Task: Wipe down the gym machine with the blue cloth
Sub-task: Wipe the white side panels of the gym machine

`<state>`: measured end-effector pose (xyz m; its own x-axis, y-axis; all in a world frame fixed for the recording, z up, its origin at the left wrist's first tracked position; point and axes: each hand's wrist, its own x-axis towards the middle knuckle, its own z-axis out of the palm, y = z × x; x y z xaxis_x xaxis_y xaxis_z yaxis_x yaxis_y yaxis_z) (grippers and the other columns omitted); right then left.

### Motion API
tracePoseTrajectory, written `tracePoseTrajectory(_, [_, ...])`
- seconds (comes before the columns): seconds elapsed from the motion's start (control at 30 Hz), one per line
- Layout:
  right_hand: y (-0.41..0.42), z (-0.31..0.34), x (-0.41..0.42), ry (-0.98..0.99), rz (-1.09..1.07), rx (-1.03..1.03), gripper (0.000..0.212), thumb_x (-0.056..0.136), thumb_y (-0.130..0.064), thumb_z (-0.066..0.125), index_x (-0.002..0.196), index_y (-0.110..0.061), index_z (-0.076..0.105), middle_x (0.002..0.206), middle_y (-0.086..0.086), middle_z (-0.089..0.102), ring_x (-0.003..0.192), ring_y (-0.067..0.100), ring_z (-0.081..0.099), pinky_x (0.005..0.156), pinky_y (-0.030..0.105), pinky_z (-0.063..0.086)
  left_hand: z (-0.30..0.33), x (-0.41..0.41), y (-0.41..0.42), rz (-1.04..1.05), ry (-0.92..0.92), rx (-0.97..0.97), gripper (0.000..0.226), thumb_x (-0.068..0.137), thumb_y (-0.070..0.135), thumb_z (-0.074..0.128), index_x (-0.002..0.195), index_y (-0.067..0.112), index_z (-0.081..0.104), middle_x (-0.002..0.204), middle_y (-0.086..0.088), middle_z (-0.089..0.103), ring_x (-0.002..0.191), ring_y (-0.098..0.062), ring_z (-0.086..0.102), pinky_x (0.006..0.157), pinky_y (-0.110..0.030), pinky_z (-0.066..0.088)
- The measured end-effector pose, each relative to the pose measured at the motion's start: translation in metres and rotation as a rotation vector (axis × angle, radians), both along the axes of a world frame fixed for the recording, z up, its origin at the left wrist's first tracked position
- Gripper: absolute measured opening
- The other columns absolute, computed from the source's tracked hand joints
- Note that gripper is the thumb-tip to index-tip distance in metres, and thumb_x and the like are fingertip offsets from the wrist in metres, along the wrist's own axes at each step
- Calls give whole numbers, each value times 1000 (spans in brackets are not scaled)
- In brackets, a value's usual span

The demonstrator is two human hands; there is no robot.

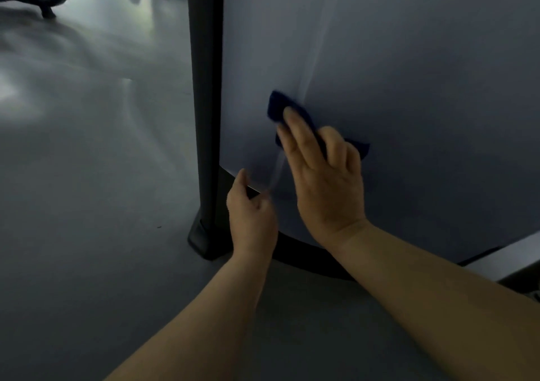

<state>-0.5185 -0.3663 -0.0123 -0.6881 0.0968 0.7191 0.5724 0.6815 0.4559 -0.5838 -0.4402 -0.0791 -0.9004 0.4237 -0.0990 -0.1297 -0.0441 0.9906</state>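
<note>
Head view: your right hand (327, 185) presses the blue cloth (292, 114) flat against the pale side panel (409, 74) of the gym machine, fingers extended over the cloth, which sits low on the panel, right of the dark upright post (204, 103). Your left hand (251, 214) rests at the panel's lower edge, its grip loosely curled and holding nothing. Grey floor (87, 176) lies to the left.
</note>
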Motion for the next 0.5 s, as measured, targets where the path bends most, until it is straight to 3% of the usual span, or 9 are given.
tracePoseTrajectory(0.1, [-1, -39, 1, -351, 2, 38, 55, 84, -21, 60, 139, -13, 55, 149, -1, 47, 114, 26, 35, 88, 34, 29, 5, -4, -7, -30, -62, 15, 59, 94, 2, 54, 144, 29, 39, 133, 15, 52, 100, 10, 53, 76, -5, 44])
tracePoseTrajectory(0.17, [0, -50, 2, -572, -57, 12, 68, 76, -35, 71, 139, -16, 54, 150, -2, 46, 118, 26, 31, 93, 34, 27, 7, -8, -12, -39, -114, 22, 61, 95, -3, 47, 149, 24, 35, 138, 10, 49, 104, 3, 53, 89, -15, 46])
tracePoseTrajectory(0.23, [-7, -44, -4, -686, -130, 9, 76, 84, -39, 63, 150, -13, 37, 158, -2, 32, 124, 27, 22, 96, 35, 19, 9, -15, -15, -37, -135, 33, 59, 95, -6, 41, 147, 21, 38, 139, 4, 52, 116, -6, 53, 100, -24, 44])
tracePoseTrajectory(0.3, [-15, -33, -18, -645, -147, 18, 71, 91, -27, 41, 156, -11, 17, 164, 0, 14, 128, 28, 15, 97, 36, 12, 9, -23, -16, -22, -167, 35, 58, 94, -8, 39, 145, 20, 40, 139, 2, 52, 126, -12, 50, 108, -31, 42])
tracePoseTrajectory(0.4, [-27, -26, -33, -510, -157, -9, 69, 87, -20, 27, 156, -12, 18, 163, -2, 16, 126, 29, 17, 101, 37, 16, 7, -35, -15, -27, -220, 43, 59, 95, -5, 40, 147, 21, 36, 142, 3, 49, 128, -12, 48, 110, -36, 41])
tracePoseTrajectory(0.5, [-27, -43, -25, -764, -98, -112, 64, 101, -22, 26, 154, -3, -5, 164, 6, -5, 142, 29, 15, 114, 37, 19, 2, -45, -18, -24, -241, 29, 62, 94, -8, 37, 150, 20, 32, 138, 8, 47, 122, -6, 45, 104, -26, 39])
